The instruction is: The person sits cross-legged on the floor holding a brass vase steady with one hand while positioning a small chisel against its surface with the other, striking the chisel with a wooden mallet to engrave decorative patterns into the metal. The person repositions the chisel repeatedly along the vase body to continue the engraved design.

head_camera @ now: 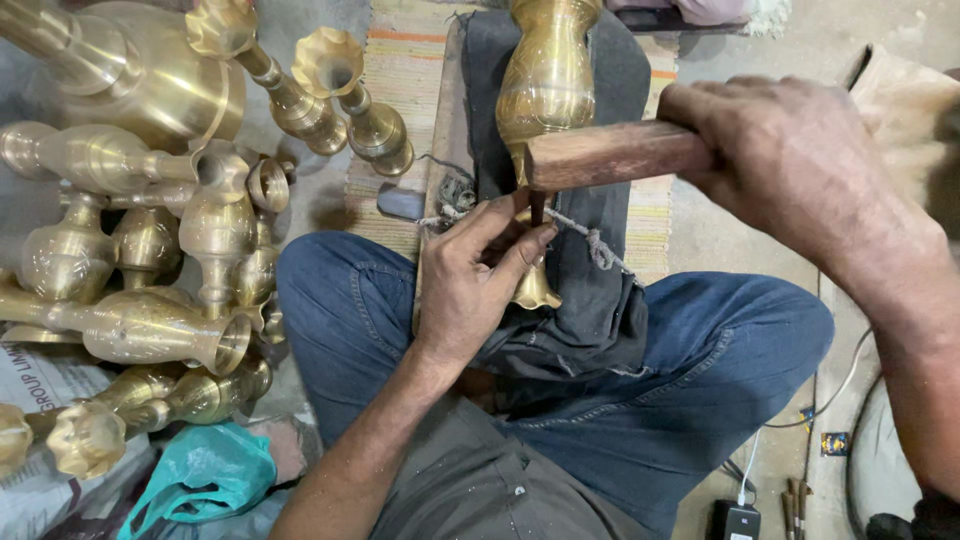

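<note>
My left hand (470, 285) pinches a thin dark punch (537, 208) between thumb and fingertips, the grip closed tight around it, its tip set against the narrow waist of a brass vase (547, 80). My right hand (790, 160) is wrapped in a full fist around a wooden mallet (610, 155), which lies level just above the punch head — whether wood and punch touch I cannot tell.

The vase lies lengthwise away from me on a dark cloth (600, 290) that drapes over a board (450, 110) and down across my lap. Its flared foot (537, 290) shows just under my left fingers. A grey cord (590, 240) runs across the vase's neck and over the cloth, knotted to the right of the punch.

I sit cross-legged in blue jeans (700, 370); the cloth falls between my knees. Under the board lies a striped mat (400, 80).

To my left stands a heap of finished brass vases (150, 250) — some upright, some tipped on their sides, mouths scalloped. Near my left knee lies a green bag (200, 475) on newspaper (40, 380). By my right leg on the floor sit a small black box (735, 520) and a white cable (835, 385).
</note>
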Demonstrator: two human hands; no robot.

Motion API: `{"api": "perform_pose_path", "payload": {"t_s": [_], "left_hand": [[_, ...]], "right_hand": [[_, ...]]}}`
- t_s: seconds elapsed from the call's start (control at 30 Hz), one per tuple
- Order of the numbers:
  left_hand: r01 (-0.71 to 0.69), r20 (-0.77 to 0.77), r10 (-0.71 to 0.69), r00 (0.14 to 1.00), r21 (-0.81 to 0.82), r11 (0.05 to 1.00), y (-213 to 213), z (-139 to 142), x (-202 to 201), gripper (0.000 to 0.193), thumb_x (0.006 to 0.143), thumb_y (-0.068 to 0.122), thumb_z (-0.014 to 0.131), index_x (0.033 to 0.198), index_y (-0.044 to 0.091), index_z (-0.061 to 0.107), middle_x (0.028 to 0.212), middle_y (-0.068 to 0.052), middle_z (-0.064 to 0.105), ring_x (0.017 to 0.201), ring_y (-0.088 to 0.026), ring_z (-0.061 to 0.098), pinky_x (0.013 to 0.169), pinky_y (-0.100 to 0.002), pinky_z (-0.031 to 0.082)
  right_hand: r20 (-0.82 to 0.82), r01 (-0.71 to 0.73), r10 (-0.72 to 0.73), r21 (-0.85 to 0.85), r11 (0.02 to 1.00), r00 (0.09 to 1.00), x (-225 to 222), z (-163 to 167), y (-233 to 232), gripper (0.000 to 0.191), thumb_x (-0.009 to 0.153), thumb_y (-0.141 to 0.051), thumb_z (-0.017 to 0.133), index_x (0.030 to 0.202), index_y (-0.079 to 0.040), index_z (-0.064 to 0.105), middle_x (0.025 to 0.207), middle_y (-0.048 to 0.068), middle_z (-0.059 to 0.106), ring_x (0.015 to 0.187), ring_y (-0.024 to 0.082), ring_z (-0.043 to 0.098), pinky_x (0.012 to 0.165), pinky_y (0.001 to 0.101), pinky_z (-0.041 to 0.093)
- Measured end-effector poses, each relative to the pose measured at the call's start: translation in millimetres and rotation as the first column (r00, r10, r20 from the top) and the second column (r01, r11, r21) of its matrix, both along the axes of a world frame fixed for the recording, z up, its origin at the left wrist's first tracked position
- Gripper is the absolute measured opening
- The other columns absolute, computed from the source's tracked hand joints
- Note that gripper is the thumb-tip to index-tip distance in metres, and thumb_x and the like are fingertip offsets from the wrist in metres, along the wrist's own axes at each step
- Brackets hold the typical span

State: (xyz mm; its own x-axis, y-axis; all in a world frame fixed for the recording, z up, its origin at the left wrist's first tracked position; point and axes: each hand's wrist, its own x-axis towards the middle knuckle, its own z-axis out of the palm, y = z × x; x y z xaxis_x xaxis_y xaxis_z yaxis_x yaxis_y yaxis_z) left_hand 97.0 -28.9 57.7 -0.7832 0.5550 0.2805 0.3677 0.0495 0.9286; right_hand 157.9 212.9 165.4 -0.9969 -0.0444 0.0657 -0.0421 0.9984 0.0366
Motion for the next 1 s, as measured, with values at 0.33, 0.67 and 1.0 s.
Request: {"api": "perform_pose_path", "payload": {"t_s": [0.33,0.67,1.0], "left_hand": [[-0.018,0.077,0.021,0.997,-0.042,0.999,0,6,-1,0.039,0.094,0.016,0.079,0.131,0.005,0.070,0.106,-0.007,0.078,0.085,-0.011,0.076,0.072,-0.027,0.063],[-0.009,0.016,0.010,1.000,-0.036,0.999,-2,4,-3,0.038,0.095,0.016,0.079,0.130,0.004,0.070,0.105,-0.007,0.078,0.087,-0.011,0.076,0.075,-0.026,0.062],[-0.007,0.057,0.009,0.998,-0.038,0.999,-3,1,-3,0.038,0.095,0.018,0.080,0.129,0.002,0.070,0.108,-0.008,0.077,0.087,-0.012,0.076,0.073,-0.026,0.063]], "right_hand": [[-0.059,0.098,-0.124,-0.323,0.941,0.991,5,-9,3,0.031,0.091,-0.018,0.076,0.112,-0.004,0.059,0.086,0.018,0.066,0.085,0.038,0.070,0.074,0.0492,0.053],[-0.101,-0.082,0.077,-0.038,0.996,0.992,5,-9,2,0.029,0.084,-0.014,0.077,0.107,-0.004,0.062,0.083,0.018,0.070,0.083,0.040,0.071,0.069,0.0498,0.054],[-0.041,0.107,-0.119,-0.227,0.968,0.992,4,-11,-1,0.029,0.089,-0.018,0.077,0.109,-0.003,0.062,0.087,0.016,0.069,0.085,0.039,0.070,0.073,0.0481,0.054]]}}
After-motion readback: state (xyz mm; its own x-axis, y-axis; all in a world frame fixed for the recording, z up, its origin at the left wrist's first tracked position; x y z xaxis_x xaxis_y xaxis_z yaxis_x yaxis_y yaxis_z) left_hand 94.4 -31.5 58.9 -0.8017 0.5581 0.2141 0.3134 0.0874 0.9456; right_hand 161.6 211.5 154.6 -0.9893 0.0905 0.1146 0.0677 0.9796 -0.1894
